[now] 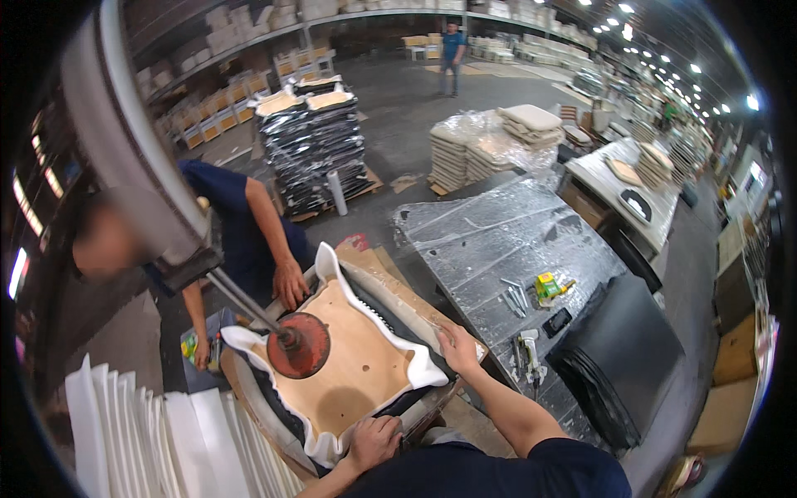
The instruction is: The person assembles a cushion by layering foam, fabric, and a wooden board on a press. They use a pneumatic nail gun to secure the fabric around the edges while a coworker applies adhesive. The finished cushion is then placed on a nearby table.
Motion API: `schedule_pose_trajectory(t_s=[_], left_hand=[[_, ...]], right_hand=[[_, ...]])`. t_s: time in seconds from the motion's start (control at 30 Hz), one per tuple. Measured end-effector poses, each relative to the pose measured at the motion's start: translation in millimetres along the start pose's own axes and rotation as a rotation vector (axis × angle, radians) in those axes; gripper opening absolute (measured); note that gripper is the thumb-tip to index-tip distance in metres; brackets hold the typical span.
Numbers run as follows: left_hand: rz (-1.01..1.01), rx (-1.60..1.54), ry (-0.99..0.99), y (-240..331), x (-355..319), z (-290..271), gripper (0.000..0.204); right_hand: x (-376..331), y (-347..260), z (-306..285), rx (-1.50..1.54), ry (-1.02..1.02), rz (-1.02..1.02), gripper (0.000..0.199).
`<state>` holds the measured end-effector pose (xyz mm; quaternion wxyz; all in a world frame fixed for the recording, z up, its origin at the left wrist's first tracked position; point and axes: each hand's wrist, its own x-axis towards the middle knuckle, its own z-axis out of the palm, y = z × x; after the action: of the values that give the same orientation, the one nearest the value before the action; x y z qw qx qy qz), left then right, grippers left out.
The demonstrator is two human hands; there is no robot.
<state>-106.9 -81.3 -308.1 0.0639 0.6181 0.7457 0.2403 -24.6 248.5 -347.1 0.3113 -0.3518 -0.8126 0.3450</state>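
A plywood seat board [336, 353] lies in a padded frame [394, 311], with white foam [423, 369] and a black gathered cover [365, 303] around its edges. A red round press disc [299, 344] on a metal rod bears down on the board's left part. My left hand [374, 441] is at the near edge, its fingers curled against the cover and foam; the fingertips are partly hidden. My right hand [458, 347] rests on the frame's right rim with its fingers extended, holding nothing.
A co-worker's hand [290, 284] touches the far-left side. White foam sheets [178, 440] stand at lower left. On the plastic-covered table [498, 232] are a staple gun [529, 353], a phone [557, 322], a yellow-green box [547, 286] and folded black material [618, 357]. The press arm [133, 124] rises at left.
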Motion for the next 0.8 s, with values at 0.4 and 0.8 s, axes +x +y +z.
schedule_pose_trajectory(t_s=[0.4,0.8], left_hand=[[-0.027,-0.25,-0.309,6,58,17,0.04],[-0.617,-0.205,-0.721,75,143,2,0.041]], right_hand=[[-143,143,-183,-0.084,0.526,0.66,0.027],[-216,293,-355,0.731,1.574,1.096,0.02]])
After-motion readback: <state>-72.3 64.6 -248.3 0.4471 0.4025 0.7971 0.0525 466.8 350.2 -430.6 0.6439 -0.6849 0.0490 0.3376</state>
